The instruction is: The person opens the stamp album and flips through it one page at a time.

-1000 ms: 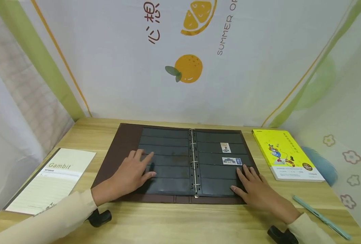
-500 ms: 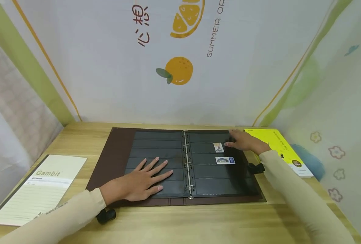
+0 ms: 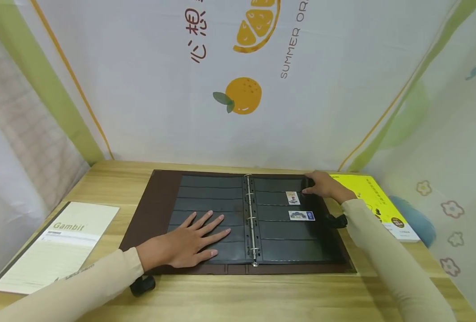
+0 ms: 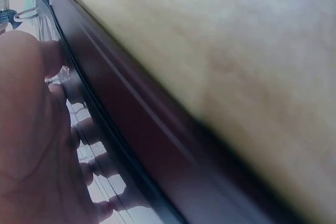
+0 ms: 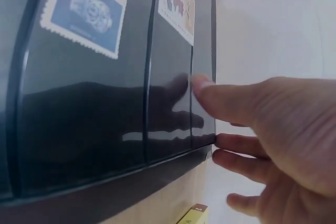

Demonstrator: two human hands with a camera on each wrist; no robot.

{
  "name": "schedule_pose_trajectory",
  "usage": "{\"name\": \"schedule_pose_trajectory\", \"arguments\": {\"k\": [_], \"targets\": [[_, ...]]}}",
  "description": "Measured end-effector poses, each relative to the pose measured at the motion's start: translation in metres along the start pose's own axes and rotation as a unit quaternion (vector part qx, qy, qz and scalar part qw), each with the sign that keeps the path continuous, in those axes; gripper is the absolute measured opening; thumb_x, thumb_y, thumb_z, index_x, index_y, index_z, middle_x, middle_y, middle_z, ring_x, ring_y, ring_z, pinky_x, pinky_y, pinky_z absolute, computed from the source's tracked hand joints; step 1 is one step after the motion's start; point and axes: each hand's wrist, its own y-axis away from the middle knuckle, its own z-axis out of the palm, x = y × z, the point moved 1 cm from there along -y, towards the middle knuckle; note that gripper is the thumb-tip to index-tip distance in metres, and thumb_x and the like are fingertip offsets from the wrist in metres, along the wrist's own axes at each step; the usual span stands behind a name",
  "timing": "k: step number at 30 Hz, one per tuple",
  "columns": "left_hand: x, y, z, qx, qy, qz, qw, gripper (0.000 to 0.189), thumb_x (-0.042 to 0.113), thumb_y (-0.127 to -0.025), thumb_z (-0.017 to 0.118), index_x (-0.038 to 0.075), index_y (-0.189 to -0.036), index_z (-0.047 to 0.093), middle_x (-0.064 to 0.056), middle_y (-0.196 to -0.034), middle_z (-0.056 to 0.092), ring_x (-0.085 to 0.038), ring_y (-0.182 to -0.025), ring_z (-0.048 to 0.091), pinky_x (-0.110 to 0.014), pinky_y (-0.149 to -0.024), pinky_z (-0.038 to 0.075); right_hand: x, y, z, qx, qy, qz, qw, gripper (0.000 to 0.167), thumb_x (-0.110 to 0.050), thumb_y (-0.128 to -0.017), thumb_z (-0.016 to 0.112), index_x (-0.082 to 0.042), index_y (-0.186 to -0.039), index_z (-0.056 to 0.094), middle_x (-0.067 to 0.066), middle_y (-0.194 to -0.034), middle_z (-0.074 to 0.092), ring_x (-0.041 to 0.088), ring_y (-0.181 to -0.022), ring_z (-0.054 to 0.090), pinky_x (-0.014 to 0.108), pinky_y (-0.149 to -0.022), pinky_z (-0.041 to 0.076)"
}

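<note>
A ring-binder stamp album [image 3: 218, 269] lies spread on the table, with black pocket pages on both sides of its metal rings. The left hand [image 3: 189, 243] rests with fingers spread on the lower part of the left page [image 3: 211, 192]. At the upper right corner of the right page [image 3: 290, 241] is the right hand [image 3: 324, 184], thumb tip on the page surface and the other fingertips right at its outer edge in the right wrist view. Two stamps sit in the right page's pockets: a small upright one [image 3: 292, 198] and a wider bluish one [image 3: 301, 215].
A Gambit notepad [image 3: 66, 237] lies at the left of the wooden table [image 3: 238, 297]. To the right is a yellow book [image 3: 359, 188], partly hidden by the right forearm. A white printed curtain [image 3: 161, 112] hangs behind the table.
The right hand has moved from the right page's lower edge up to its far corner. The left hand has slid lower and flattened with spread fingers. The view has shifted slightly.
</note>
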Motion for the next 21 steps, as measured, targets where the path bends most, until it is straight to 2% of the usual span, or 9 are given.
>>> {"name": "schedule_pose_trajectory", "arguments": {"k": [4,8,11,15,19,21], "targets": [[-0.001,-0.001,0.000,0.000,-0.006,-0.001,1.0000,0.059,0.056,-0.108,0.024,0.037,-0.163,0.013,0.000,-0.173,-0.003,-0.032,-0.160,-0.004,-0.064,-0.126,0.005,0.004,-0.002,0.000,0.058,-0.005,-0.011,0.9982,0.058,-0.011,-0.094,0.070,0.017,-0.140,0.048,0.037,-0.135,0.056,0.051,-0.124,0.054,0.060,-0.107,0.044],[-0.001,-0.001,0.001,-0.002,-0.007,-0.005,1.0000,0.059,0.057,-0.108,0.023,0.038,-0.163,0.011,0.000,-0.173,-0.004,-0.031,-0.160,-0.005,-0.063,-0.126,0.004,0.008,-0.005,0.000,0.124,-0.046,-0.023,0.9909,0.045,-0.005,-0.093,0.069,0.016,-0.131,0.058,0.034,-0.118,0.058,0.045,-0.105,0.057,0.058,-0.095,0.050],[-0.001,-0.001,0.001,-0.004,-0.006,-0.007,0.9999,0.059,0.057,-0.108,0.023,0.039,-0.163,0.011,0.001,-0.173,-0.005,-0.031,-0.160,-0.005,-0.063,-0.126,0.004,0.012,-0.005,0.000,0.141,-0.089,-0.014,0.9860,0.038,-0.004,-0.096,0.065,0.014,-0.129,0.059,0.034,-0.119,0.056,0.046,-0.106,0.057,0.057,-0.093,0.051],[0.000,-0.001,0.000,-0.008,-0.006,-0.010,0.9999,0.059,0.058,-0.108,0.024,0.039,-0.162,0.011,0.002,-0.173,-0.005,-0.029,-0.160,-0.006,-0.063,-0.126,0.004,0.017,-0.002,-0.002,0.099,-0.170,0.039,0.9798,0.041,-0.013,-0.102,0.057,0.008,-0.137,0.051,0.034,-0.132,0.053,0.045,-0.115,0.055,0.057,-0.098,0.051],[0.000,-0.001,0.001,-0.008,-0.002,-0.011,0.9999,0.059,0.058,-0.108,0.024,0.039,-0.162,0.011,0.002,-0.173,-0.005,-0.029,-0.160,-0.007,-0.062,-0.126,0.003,0.022,0.005,-0.005,0.034,-0.257,0.072,0.9631,0.045,-0.019,-0.105,0.052,0.007,-0.141,0.045,0.031,-0.131,0.055,0.037,-0.112,0.057,0.051,-0.101,0.052],[-0.001,-0.001,0.002,-0.006,0.000,-0.011,0.9999,0.059,0.058,-0.108,0.023,0.040,-0.162,0.011,0.002,-0.173,-0.005,-0.029,-0.160,-0.007,-0.062,-0.126,0.002,0.025,0.010,-0.004,-0.012,-0.302,0.075,0.9503,0.044,-0.019,-0.106,0.051,0.008,-0.140,0.044,0.026,-0.127,0.060,0.030,-0.106,0.061,0.045,-0.099,0.054]]}}
